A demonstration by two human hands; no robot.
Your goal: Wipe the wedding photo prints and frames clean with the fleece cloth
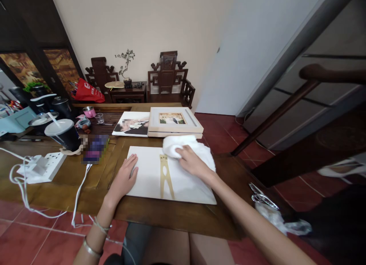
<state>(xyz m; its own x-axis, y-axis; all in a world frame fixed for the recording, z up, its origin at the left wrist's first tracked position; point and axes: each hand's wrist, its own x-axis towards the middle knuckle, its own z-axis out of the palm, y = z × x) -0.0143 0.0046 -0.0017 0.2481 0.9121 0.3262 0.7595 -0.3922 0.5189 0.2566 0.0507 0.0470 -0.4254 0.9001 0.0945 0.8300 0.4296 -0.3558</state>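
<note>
Head view looks down on a dark wooden desk [171, 215] with a white panel [185, 189] lying flat near its front edge, centre of the frame. A gold shape like a clothes peg [166, 177] runs down the middle of the panel.

The left hand [125, 177] lies palm down on the panel's left edge, its fingers [132, 160] straight, close together and flat on the surface, holding nothing. Thin bracelets [95, 238] sit on that wrist at the lower left.

The right hand [192, 161] rests on the panel's upper right part, its fingers [182, 152] curled over a bunched white cloth [173, 144]. The cloth touches the panel just above the top of the gold shape, and more of it spreads out beneath the hand toward the panel's right edge.

Just behind the cloth stands a pale framed photo [175, 121], with an unframed photo print [132, 125] beside it on the left. Farther left are a dark lidded cup [64, 134] with a straw and a white power strip [47, 166], whose cable [78, 192] hangs over the desk's front edge. At the right edge of the desk lie scissors [261, 196] next to a crumpled plastic bag [281, 221]. Carved wooden chairs [168, 78] stand against the far wall.
</note>
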